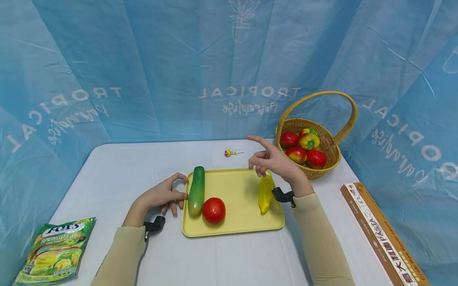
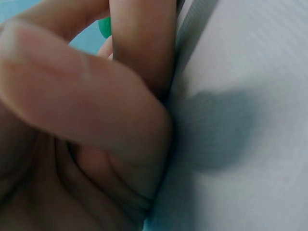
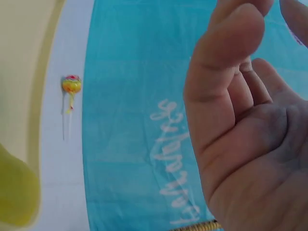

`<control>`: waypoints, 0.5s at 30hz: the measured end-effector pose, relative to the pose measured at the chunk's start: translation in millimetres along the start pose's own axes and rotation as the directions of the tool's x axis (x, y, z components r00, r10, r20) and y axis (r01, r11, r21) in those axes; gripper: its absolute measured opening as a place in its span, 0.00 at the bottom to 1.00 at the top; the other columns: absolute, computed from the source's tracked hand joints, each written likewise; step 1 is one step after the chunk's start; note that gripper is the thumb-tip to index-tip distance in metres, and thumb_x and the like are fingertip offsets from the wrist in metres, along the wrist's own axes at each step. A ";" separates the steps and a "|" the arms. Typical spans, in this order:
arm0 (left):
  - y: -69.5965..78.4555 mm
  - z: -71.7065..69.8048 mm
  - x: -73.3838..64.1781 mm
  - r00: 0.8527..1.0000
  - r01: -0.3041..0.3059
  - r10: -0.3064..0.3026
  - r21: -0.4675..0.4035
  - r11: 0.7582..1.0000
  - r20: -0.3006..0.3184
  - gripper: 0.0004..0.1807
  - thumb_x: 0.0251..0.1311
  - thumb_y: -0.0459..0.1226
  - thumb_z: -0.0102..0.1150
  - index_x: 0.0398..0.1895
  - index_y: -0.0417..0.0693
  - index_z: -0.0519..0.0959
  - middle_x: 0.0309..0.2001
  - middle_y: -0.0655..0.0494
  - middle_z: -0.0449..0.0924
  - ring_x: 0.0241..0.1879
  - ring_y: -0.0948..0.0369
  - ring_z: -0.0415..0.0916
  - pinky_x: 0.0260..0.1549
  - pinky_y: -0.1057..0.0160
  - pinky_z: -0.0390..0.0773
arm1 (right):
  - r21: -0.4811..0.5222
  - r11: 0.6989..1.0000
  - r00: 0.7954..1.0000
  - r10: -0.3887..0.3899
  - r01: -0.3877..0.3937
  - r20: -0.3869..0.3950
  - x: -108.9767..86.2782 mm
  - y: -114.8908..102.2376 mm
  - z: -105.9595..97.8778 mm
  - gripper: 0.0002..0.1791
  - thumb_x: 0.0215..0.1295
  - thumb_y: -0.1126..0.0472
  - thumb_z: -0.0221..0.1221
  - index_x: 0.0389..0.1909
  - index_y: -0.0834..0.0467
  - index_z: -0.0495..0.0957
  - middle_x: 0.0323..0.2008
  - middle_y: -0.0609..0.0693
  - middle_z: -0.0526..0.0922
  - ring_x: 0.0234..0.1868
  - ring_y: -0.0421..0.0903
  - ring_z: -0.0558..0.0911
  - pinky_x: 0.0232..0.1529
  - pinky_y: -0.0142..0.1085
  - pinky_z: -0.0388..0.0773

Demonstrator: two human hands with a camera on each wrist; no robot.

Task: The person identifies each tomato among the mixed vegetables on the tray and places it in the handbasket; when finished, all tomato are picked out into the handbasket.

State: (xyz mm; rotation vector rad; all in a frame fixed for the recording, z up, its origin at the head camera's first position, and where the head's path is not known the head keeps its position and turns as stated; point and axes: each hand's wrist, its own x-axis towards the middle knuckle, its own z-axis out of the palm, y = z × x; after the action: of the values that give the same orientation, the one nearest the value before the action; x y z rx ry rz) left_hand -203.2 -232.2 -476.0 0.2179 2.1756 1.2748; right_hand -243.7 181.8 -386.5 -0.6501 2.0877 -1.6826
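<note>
A yellow tray [image 1: 239,194] lies on the white table. Along its left side is a green cucumber [image 1: 196,192], with a red tomato [image 1: 214,211] right beside it. A yellow banana [image 1: 265,194] lies at the tray's right side. My left hand [image 1: 161,194] rests low at the tray's left rim, thumb and index finger apart near the cucumber. Over the tray's back right corner hovers my right hand [image 1: 275,161], index finger stretched out, the others loosely bent, holding nothing. Behind the tray is a lollipop [image 1: 229,153], also seen in the right wrist view.
A wicker basket [image 1: 330,139] with a tall handle holds several red and yellow fruits at the back right. A long pasta box [image 1: 384,234] lies along the right edge. At the front left is a green candy bag [image 1: 55,252]. Blue cloth [image 1: 179,59] hangs around the table.
</note>
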 end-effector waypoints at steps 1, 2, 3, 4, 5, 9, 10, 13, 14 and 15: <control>-0.3 0.1 0.1 1.000 -0.002 0.002 -0.001 1.000 0.001 0.31 0.71 0.42 0.65 0.70 0.53 0.60 0.27 0.49 0.88 0.17 0.57 0.84 0.13 0.68 0.72 | 0.000 1.000 1.000 0.002 -0.002 0.019 0.8 0.4 2.5 0.39 0.79 0.58 0.60 0.83 0.36 0.55 0.37 0.62 0.87 0.24 0.56 0.80 0.29 0.39 0.82; -0.6 0.3 0.1 1.000 -0.003 0.003 0.001 1.000 0.002 0.31 0.71 0.43 0.65 0.70 0.53 0.60 0.27 0.49 0.88 0.17 0.57 0.84 0.13 0.68 0.72 | -0.003 1.000 0.999 0.002 -0.002 0.040 1.5 1.0 4.9 0.39 0.79 0.58 0.60 0.83 0.36 0.55 0.37 0.61 0.87 0.25 0.57 0.80 0.30 0.39 0.83; -0.9 0.5 0.1 1.000 -0.004 0.004 0.001 1.000 0.002 0.31 0.71 0.43 0.65 0.70 0.53 0.60 0.27 0.49 0.88 0.17 0.57 0.84 0.13 0.68 0.72 | -0.007 1.000 0.998 0.001 0.000 0.061 2.3 1.3 7.5 0.39 0.79 0.58 0.60 0.83 0.36 0.55 0.37 0.61 0.87 0.25 0.57 0.80 0.30 0.40 0.83; -1.2 0.7 0.1 1.000 -0.005 0.005 0.002 1.000 0.002 0.31 0.71 0.43 0.65 0.70 0.53 0.60 0.27 0.49 0.88 0.17 0.57 0.84 0.13 0.68 0.72 | -0.013 1.000 0.997 0.000 0.002 0.083 3.4 2.0 10.0 0.40 0.78 0.59 0.61 0.83 0.35 0.55 0.37 0.60 0.87 0.25 0.57 0.80 0.30 0.40 0.83; -1.4 0.8 0.1 1.000 -0.004 0.004 0.003 1.000 0.002 0.31 0.71 0.43 0.65 0.70 0.53 0.60 0.27 0.49 0.88 0.17 0.57 0.84 0.13 0.68 0.72 | -0.022 1.000 0.994 0.001 0.001 0.106 4.3 2.5 12.8 0.40 0.78 0.59 0.61 0.83 0.35 0.54 0.37 0.59 0.88 0.25 0.56 0.80 0.30 0.40 0.83; -1.0 0.8 0.0 1.000 -0.001 0.001 0.002 1.000 0.000 0.31 0.71 0.43 0.65 0.70 0.53 0.60 0.27 0.49 0.87 0.17 0.57 0.84 0.13 0.68 0.72 | -0.071 0.997 0.978 0.032 -0.018 0.208 9.7 4.9 25.9 0.42 0.77 0.59 0.62 0.82 0.32 0.54 0.38 0.61 0.87 0.25 0.53 0.79 0.32 0.41 0.83; -0.8 0.6 -0.1 1.000 0.001 -0.001 0.002 1.000 -0.001 0.31 0.71 0.42 0.65 0.70 0.53 0.60 0.27 0.49 0.87 0.17 0.57 0.84 0.13 0.68 0.72 | -0.089 0.996 0.971 0.048 -0.028 0.236 11.2 5.9 29.7 0.42 0.76 0.59 0.63 0.82 0.31 0.54 0.39 0.64 0.87 0.25 0.52 0.79 0.32 0.41 0.83; -0.2 0.0 0.0 1.000 0.002 -0.002 -0.006 1.000 0.001 0.31 0.71 0.42 0.65 0.69 0.53 0.60 0.27 0.48 0.87 0.17 0.57 0.84 0.13 0.68 0.72 | -0.134 0.989 0.942 0.100 -0.060 0.320 15.6 10.3 41.6 0.44 0.75 0.57 0.64 0.82 0.28 0.54 0.44 0.71 0.85 0.26 0.50 0.79 0.32 0.42 0.82; -0.3 -0.2 0.1 1.000 0.002 -0.002 -0.007 1.000 0.002 0.31 0.71 0.42 0.65 0.69 0.53 0.60 0.27 0.49 0.87 0.17 0.57 0.84 0.13 0.68 0.72 | -0.146 0.987 0.931 0.116 -0.069 0.347 16.8 12.0 45.7 0.44 0.74 0.57 0.65 0.81 0.27 0.54 0.45 0.73 0.85 0.27 0.50 0.79 0.33 0.42 0.81; -0.3 -0.3 0.2 1.000 0.002 -0.002 -0.007 1.000 0.003 0.31 0.71 0.42 0.65 0.69 0.53 0.60 0.27 0.49 0.87 0.17 0.57 0.84 0.13 0.68 0.72 | -0.159 0.984 0.919 0.136 -0.082 0.369 17.8 13.6 49.8 0.44 0.74 0.56 0.65 0.81 0.26 0.54 0.46 0.75 0.84 0.27 0.49 0.79 0.33 0.42 0.80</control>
State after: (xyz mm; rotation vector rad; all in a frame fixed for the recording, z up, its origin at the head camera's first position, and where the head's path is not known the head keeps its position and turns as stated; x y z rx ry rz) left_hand -203.5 -232.5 -476.2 0.2144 2.1673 1.2802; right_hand -232.0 134.1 -410.4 -0.8139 1.9309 -1.2394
